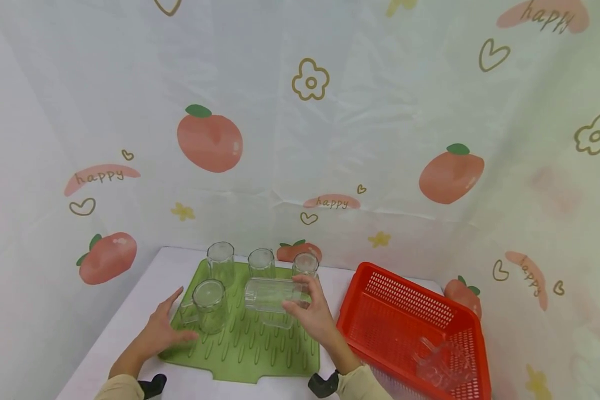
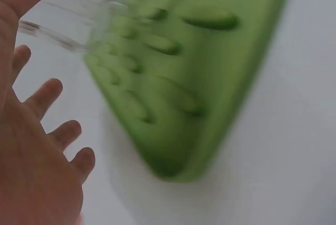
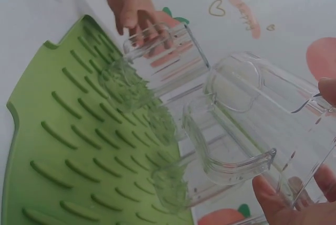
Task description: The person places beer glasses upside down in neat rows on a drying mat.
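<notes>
My right hand (image 1: 314, 314) grips a clear mug (image 1: 271, 294) by one end, thumb and fingers around it. The mug lies sideways in the air over a green drying mat (image 1: 240, 355), its handle hanging on the underside in the head view. At the mat's left edge, my left hand (image 1: 156, 332) has its fingers spread and holds nothing. Beside it stands another clear mug (image 1: 211, 311), handle pointing toward that hand. Behind these, three mugs stand along the mat's far side: left (image 1: 221, 265), middle (image 1: 261, 264) and right (image 1: 305, 264).
A red plastic basket (image 1: 350, 311) with perforated walls stands right of the mat, with clear glassware (image 1: 445, 366) lying in its near right part. The mat has raised ridges and rests on a white table (image 1: 107, 328). A patterned curtain (image 1: 360, 122) hangs behind.
</notes>
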A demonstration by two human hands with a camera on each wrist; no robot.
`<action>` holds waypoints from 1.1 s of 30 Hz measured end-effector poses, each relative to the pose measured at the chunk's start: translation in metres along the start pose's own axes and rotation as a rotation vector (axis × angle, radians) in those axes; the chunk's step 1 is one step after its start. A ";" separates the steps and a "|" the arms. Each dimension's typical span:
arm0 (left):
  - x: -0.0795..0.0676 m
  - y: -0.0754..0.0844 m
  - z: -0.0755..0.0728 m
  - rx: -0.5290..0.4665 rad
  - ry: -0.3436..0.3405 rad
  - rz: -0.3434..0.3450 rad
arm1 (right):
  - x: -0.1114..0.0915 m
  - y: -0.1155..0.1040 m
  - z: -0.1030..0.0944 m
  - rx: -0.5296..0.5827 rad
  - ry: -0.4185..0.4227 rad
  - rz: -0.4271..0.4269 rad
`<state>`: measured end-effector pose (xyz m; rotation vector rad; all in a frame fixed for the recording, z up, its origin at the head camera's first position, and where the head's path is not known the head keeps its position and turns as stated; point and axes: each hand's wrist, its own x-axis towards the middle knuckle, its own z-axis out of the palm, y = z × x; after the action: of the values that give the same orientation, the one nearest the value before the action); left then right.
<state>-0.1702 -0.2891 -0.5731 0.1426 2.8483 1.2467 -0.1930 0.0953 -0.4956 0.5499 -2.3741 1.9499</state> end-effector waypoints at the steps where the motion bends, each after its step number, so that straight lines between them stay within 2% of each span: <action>1: 0.000 0.003 -0.003 0.000 0.010 0.015 | 0.000 0.000 0.000 -0.001 0.002 0.002; 6: 0.000 0.024 -0.021 -0.026 0.045 0.031 | -0.002 0.001 0.001 -0.004 0.009 0.019; 10: 0.002 0.046 -0.034 -0.102 0.076 0.027 | -0.003 0.001 0.001 -0.003 0.010 0.036; 14: 0.004 0.070 -0.039 -0.152 0.115 0.083 | -0.004 0.000 0.002 -0.005 0.006 0.041; 19: 0.006 0.099 -0.032 -0.169 0.166 0.188 | -0.006 -0.002 0.003 0.016 -0.005 0.030; 22: 0.007 0.113 -0.024 -0.197 0.169 0.242 | -0.007 -0.004 0.006 0.049 -0.010 0.037; 29: 0.010 0.134 -0.008 -0.249 0.111 0.285 | -0.009 -0.011 0.011 0.091 -0.037 0.034; 33: 0.013 0.142 -0.004 -0.258 0.106 0.314 | -0.010 -0.014 0.012 0.109 -0.055 0.020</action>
<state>-0.1730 -0.1947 -0.4660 0.5492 2.7935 1.7144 -0.1771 0.0848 -0.4877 0.5938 -2.3233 2.1103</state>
